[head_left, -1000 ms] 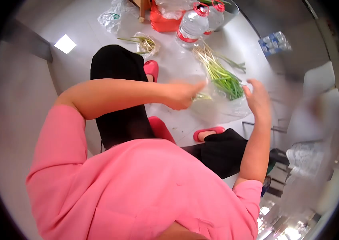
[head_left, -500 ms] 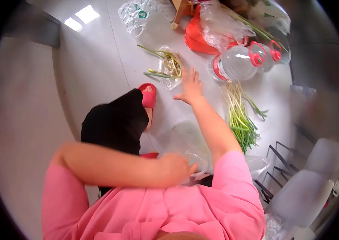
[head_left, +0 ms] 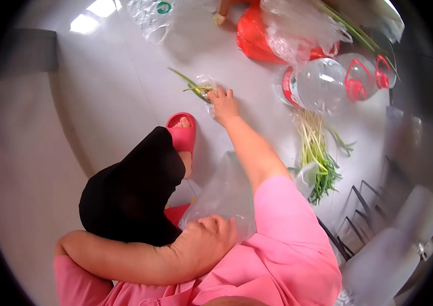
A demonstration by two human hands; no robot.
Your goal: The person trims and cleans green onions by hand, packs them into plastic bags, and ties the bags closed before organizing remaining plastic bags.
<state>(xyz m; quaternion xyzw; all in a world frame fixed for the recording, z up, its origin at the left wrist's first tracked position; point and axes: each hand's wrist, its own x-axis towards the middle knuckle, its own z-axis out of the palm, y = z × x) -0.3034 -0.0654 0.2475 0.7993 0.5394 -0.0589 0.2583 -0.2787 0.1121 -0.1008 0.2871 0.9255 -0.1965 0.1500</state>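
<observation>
My right hand [head_left: 225, 105] reaches out over the floor, its fingers closed around a small heap of trimmed green and yellowish stalk scraps [head_left: 196, 87] with thin clear plastic [head_left: 206, 79] about it. Part of the heap is covered by the hand. Close to my body, my left hand [head_left: 208, 239] is curled on a large clear plastic bag [head_left: 224, 188] that hangs over my lap; its fingertips are partly hidden. To the right of my right arm lies a bundle of long green stalks with pale ends, like garlic chives [head_left: 318, 153], with plastic partly over it.
Large clear water bottles with red handles [head_left: 321, 84] lie beyond the chives. A red plastic bag [head_left: 252, 35] and crumpled clear plastic [head_left: 298, 30] are behind them. Another printed bag [head_left: 152, 18] lies at the far left. A grey chair [head_left: 379, 260] stands at right.
My right hand has moved left onto the scraps, and its spread fingers have closed. The heap looks gathered smaller. My left hand has drawn nearer my body, and the bag shows more fully.
</observation>
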